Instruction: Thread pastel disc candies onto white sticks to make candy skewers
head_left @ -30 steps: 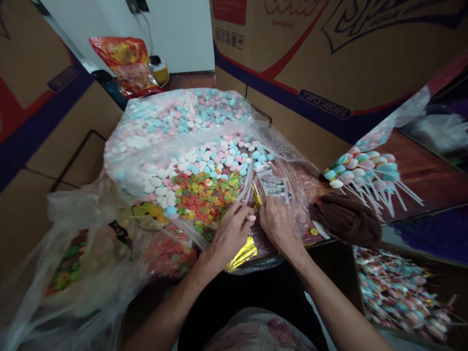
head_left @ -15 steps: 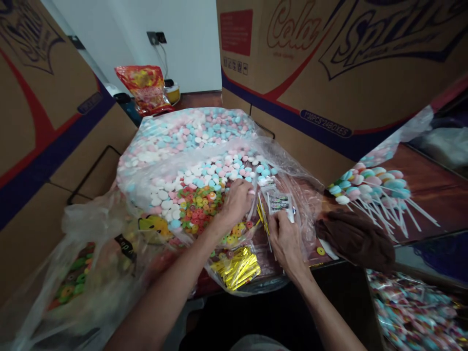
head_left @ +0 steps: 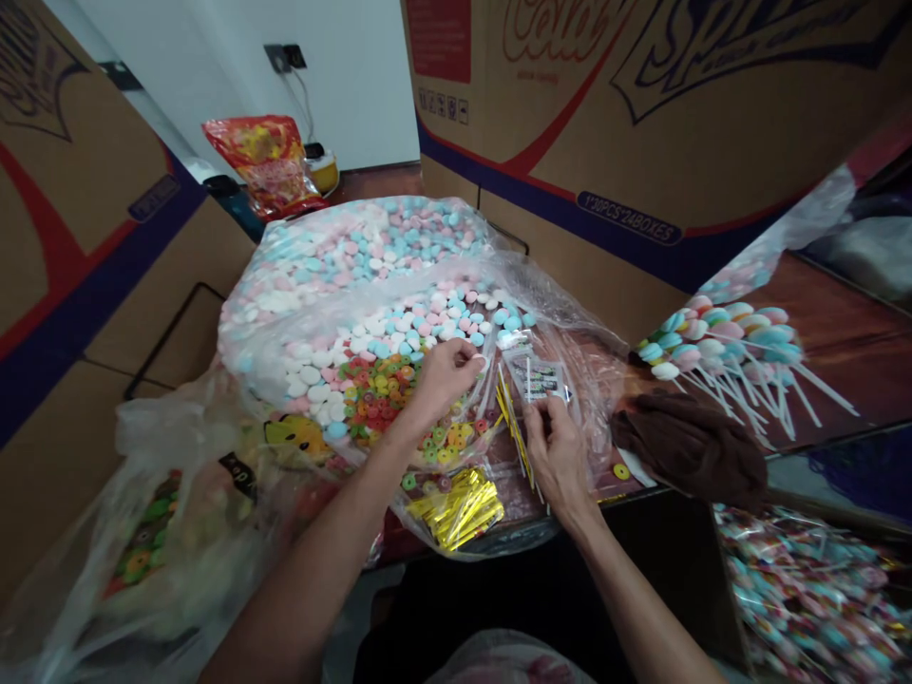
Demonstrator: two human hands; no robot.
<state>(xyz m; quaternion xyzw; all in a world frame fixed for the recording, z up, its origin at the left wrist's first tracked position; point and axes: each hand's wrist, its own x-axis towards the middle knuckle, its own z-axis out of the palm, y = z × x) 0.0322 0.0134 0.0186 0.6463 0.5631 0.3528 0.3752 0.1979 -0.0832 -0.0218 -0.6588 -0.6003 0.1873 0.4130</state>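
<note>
Your left hand (head_left: pixel 447 375) is over the near side of the candy heap, with thumb and forefinger closed to a pinch on one pale disc candy (head_left: pixel 483 363). Loose ring candies (head_left: pixel 381 397) lie at 9 o'clock from this hand; pastel disc candies (head_left: pixel 381 328) spread from 10 to 12 o'clock, running back into a large clear bag (head_left: pixel 313 242).

Your right hand (head_left: pixel 560 446) has its thumb and forefinger curled and slightly apart at the near edge of a small printed clear packet (head_left: pixel 545 372), which lies at 12 o'clock from it. You cannot tell from this view whether the fingertips grip the packet or only touch it. Gold ties (head_left: pixel 511 418) lie just beside this hand at 10 o'clock; a larger gold pile (head_left: pixel 463 513) lies at 8 o'clock.

From your right hand, locate the stick lollipops (head_left: pixel 723 342) at 2 o'clock, the brown cloth (head_left: pixel 688 445) at 3 o'clock, and the wrapped candies (head_left: pixel 805 589) at 4 o'clock.
</note>
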